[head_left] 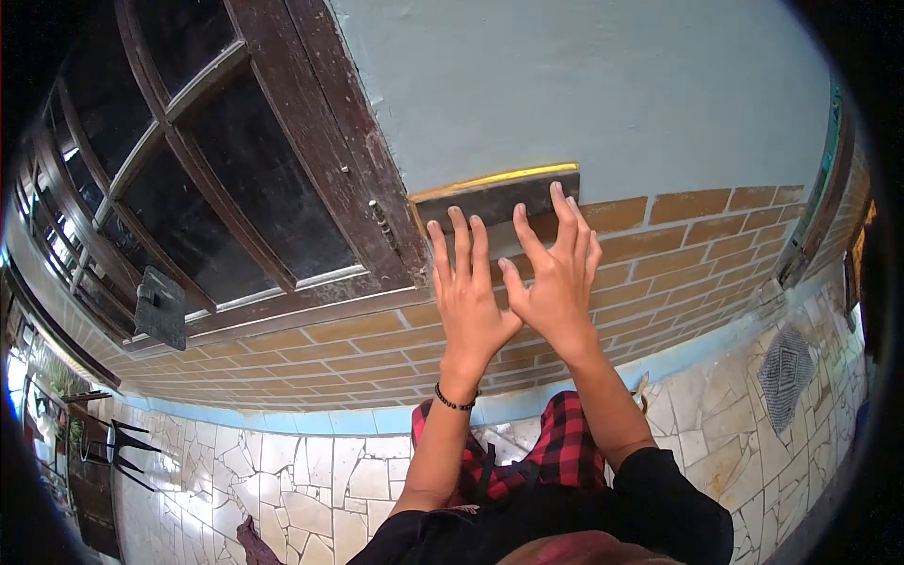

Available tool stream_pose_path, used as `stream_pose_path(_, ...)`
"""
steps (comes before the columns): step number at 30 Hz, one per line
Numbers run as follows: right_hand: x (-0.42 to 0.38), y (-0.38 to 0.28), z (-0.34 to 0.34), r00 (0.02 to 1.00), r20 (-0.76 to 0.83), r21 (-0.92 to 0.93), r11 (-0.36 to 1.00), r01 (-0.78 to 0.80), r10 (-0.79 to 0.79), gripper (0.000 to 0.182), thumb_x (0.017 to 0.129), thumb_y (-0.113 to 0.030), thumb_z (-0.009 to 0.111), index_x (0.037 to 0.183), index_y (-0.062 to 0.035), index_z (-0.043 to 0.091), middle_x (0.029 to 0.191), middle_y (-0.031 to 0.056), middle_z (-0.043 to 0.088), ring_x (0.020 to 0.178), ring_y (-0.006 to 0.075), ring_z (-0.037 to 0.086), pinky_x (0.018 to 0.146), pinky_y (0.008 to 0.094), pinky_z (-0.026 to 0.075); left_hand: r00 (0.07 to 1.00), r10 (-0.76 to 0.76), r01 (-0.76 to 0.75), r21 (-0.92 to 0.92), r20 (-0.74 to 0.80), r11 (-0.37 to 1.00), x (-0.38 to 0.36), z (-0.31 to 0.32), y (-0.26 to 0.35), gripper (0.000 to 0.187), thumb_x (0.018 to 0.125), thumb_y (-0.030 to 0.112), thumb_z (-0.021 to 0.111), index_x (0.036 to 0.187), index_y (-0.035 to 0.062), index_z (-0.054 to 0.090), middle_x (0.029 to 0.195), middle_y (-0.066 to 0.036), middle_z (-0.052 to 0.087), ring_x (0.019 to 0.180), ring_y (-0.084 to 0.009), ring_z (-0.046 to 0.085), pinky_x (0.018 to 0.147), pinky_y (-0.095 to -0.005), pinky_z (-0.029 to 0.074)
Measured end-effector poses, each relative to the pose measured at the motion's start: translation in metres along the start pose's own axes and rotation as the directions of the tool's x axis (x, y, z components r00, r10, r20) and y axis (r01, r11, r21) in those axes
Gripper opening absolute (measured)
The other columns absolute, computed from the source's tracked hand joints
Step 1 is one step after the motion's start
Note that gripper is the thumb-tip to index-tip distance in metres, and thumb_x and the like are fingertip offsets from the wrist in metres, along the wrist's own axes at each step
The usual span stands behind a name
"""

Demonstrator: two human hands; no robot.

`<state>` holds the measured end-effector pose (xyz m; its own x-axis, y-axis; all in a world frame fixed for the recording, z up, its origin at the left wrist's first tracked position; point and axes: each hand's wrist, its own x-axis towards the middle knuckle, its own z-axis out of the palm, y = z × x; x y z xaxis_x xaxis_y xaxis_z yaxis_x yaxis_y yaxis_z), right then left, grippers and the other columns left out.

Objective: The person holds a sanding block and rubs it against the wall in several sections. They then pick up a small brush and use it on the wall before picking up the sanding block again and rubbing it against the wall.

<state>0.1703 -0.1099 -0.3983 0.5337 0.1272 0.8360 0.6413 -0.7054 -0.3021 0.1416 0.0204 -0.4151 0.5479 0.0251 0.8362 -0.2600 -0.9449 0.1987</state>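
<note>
Head view: my left hand [466, 315] and right hand [557, 299] were open, fingers spread over the dark strip [496, 203], just right of the window [320, 141]. Strip sat against the wall [612, 85], yellow along its top edge; fixed or loose, couldn't tell. Saw no container right of the window.

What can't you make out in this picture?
In the head view:
Dark panel: parts hidden behind the fingers of the left hand and right hand.
Purple cloth: cut off by the bottom edge.
Anything behind the window panes: glass too dark.
Black-legged furniture: too small to tell chair from stool.
</note>
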Motion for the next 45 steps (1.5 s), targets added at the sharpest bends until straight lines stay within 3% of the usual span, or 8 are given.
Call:
stream_pose_path(9,-0.004,-0.007,-0.018,0.998,0.065,0.038,0.999,-0.004,0.001,0.069,0.083,-0.025,0.082,0.148,-0.0134,0.064,0.171,0.0221,0.029,0.155,0.0443,0.03,0.113,0.0746,0.028,0.999,-0.019,0.019,0.004,0.042,1.0,-0.008,-0.007,0.001,0.097,0.086,0.036,0.074,0.168,0.004,0.032,0.178,-0.023,0.02,0.163,-0.0505,0.012,0.124,-0.0711,0.021)
stream_pose_path(19,0.001,-0.001,0.006,0.999,-0.024,0.007,0.999,0.032,-0.032,0.071,0.081,-0.026,0.083,0.149,-0.0159,0.064,0.171,0.0246,0.029,0.153,0.048,0.03,0.114,0.0664,0.03,0.998,-0.02,0.019,0.025,0.061,1.0,-0.001,-0.006,0.001,0.092,0.086,0.028,0.072,0.166,0.0018,0.034,0.176,-0.025,0.021,0.161,-0.0532,0.016,0.12,-0.0661,0.031)
stream_pose_path(22,-0.001,-0.001,0.004,0.999,-0.026,0.035,0.999,0.037,-0.036,0.073,0.081,-0.026,0.083,0.15,-0.0161,0.062,0.171,0.0244,0.027,0.154,0.0476,0.029,0.114,0.0666,0.031,0.998,0.03,-0.039,0.142,0.062,0.989,-0.001,-0.009,-0.001,0.093,0.085,0.029,0.073,0.166,0.0027,0.034,0.177,-0.025,0.021,0.161,-0.0533,0.016,0.119,-0.0669,0.032)
stream_pose_path(27,-0.004,-0.007,-0.013,0.998,0.059,0.041,0.999,0.008,-0.01,0.072,0.082,-0.027,0.083,0.149,-0.012,0.063,0.171,0.0242,0.025,0.155,0.0464,0.028,0.117,0.0669,0.03,0.995,-0.007,0.008,-0.009,0.098,1.0,-0.004,-0.028,0.011,0.085,0.085,0.026,0.072,0.162,0.0027,0.043,0.176,-0.024,0.021,0.161,-0.0549,0.014,0.124,-0.0682,0.024)
stream_pose_path(33,-0.003,-0.011,-0.022,0.999,0.044,0.088,0.996,0.009,-0.013,0.068,0.082,-0.028,0.083,0.145,-0.0108,0.066,0.169,0.0256,0.028,0.152,0.0477,0.03,0.115,0.0655,0.031,0.994,-0.021,0.025,-0.029,0.108,0.999,-0.003,-0.038,0.017,0.078,0.085,0.019,0.072,0.158,0.0025,0.049,0.176,-0.025,0.023,0.161,-0.0562,0.013,0.125,-0.0672,0.022)
stream_pose_path(36,-0.002,-0.01,-0.02,0.999,0.036,0.032,0.999,0.022,-0.023,0.073,0.079,-0.027,0.084,0.149,-0.0142,0.065,0.167,0.0265,0.031,0.148,0.0474,0.035,0.113,0.0599,0.037,0.994,-0.027,0.028,-0.007,0.107,1.0,-0.002,-0.036,0.017,0.077,0.085,0.018,0.072,0.157,0.0027,0.05,0.175,-0.025,0.025,0.16,-0.0563,0.014,0.125,-0.0667,0.023)
stream_pose_path(42,0.004,-0.009,-0.008,0.999,0.022,-0.021,0.999,0.039,-0.039,0.078,0.074,-0.022,0.085,0.148,-0.0137,0.065,0.165,0.0282,0.034,0.147,0.0489,0.036,0.113,0.0588,0.038,0.994,-0.021,0.019,0.014,0.109,1.0,0.004,-0.03,0.013,0.081,0.083,0.026,0.077,0.156,0.0038,0.052,0.174,-0.025,0.028,0.157,-0.0586,0.019,0.122,-0.0663,0.028)
stream_pose_path(45,0.006,-0.005,0.0,0.998,-0.004,0.023,0.998,0.059,-0.059,0.072,0.075,-0.026,0.084,0.144,-0.011,0.067,0.166,0.0292,0.032,0.145,0.0492,0.036,0.113,0.0631,0.035,0.993,-0.03,0.024,0.054,0.117,0.998,0.005,-0.023,0.009,0.084,0.082,0.031,0.08,0.156,0.0044,0.052,0.173,-0.026,0.029,0.157,-0.0591,0.02,0.12,-0.0657,0.033)
